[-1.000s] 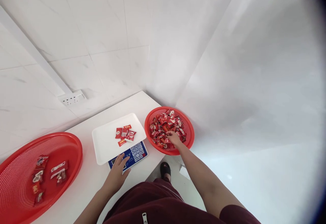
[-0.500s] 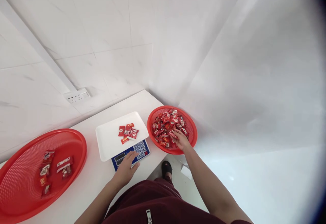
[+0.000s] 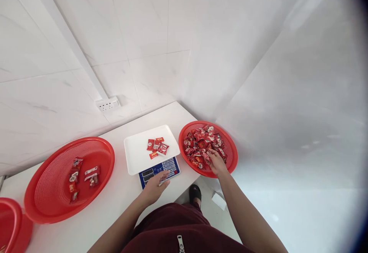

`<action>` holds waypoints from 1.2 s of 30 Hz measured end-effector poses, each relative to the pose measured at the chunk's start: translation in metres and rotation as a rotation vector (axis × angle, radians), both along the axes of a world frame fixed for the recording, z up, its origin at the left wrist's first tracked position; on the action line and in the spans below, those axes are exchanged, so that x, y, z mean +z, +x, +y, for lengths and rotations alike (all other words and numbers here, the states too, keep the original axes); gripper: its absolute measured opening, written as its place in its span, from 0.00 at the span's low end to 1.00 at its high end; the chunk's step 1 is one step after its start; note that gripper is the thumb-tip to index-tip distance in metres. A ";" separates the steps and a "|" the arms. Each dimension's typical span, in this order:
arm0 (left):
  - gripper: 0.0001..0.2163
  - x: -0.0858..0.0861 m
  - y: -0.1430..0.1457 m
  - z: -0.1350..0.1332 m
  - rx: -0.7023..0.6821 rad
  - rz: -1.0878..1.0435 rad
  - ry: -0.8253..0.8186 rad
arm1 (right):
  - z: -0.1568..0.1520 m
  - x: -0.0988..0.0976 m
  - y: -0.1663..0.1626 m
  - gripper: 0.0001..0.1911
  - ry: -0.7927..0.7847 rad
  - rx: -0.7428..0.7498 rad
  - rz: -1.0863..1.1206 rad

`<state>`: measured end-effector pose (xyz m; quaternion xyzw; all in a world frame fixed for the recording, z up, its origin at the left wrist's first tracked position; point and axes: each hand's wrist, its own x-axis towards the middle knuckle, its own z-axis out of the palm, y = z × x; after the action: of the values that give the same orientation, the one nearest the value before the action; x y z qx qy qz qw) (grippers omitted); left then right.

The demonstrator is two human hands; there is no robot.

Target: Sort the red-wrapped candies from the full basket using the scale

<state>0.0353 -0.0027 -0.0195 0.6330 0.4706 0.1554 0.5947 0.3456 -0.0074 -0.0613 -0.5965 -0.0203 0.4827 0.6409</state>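
Note:
My right hand reaches into a round red basket full of red wrapped sweets; its fingers are curled down among the wrappers, and what they hold is hidden. My left hand rests with fingers spread on the blue keypad front of a weighing scale. The scale's white tray carries several red sweets.
A larger red basket with several sweets lies to the left on the white table. Part of another red container shows at the far left edge. A wall socket sits behind. My foot in a sandal is on the floor below.
The view has swung left, so everything sits further right in the picture. My right hand stays in the sweet basket, shifting slightly; my left hand stays at the scale's keypad.

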 end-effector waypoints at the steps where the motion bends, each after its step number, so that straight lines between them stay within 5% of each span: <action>1: 0.20 -0.001 -0.002 0.000 0.022 -0.007 -0.012 | 0.000 0.000 0.000 0.13 -0.020 -0.018 -0.002; 10: 0.17 -0.001 -0.023 -0.003 0.155 -0.047 -0.090 | -0.007 0.012 -0.008 0.10 -0.044 0.096 -0.017; 20: 0.27 0.025 0.008 -0.003 0.092 -0.315 -0.320 | -0.019 0.068 -0.114 0.20 0.124 0.949 0.094; 25: 0.22 0.028 0.013 -0.006 -0.027 -0.383 -0.261 | -0.028 0.063 -0.146 0.19 0.115 1.060 0.212; 29: 0.25 0.012 0.010 -0.011 -0.022 -0.221 -0.182 | -0.034 0.054 -0.147 0.14 0.159 1.076 0.031; 36: 0.18 0.007 0.016 -0.017 0.018 -0.096 -0.133 | -0.036 0.048 -0.146 0.11 0.030 1.052 -0.796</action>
<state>0.0511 -0.0193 -0.0129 0.5797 0.4566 0.1590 0.6559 0.1996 -0.0430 -0.0133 -0.6310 -0.5512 0.4737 0.2714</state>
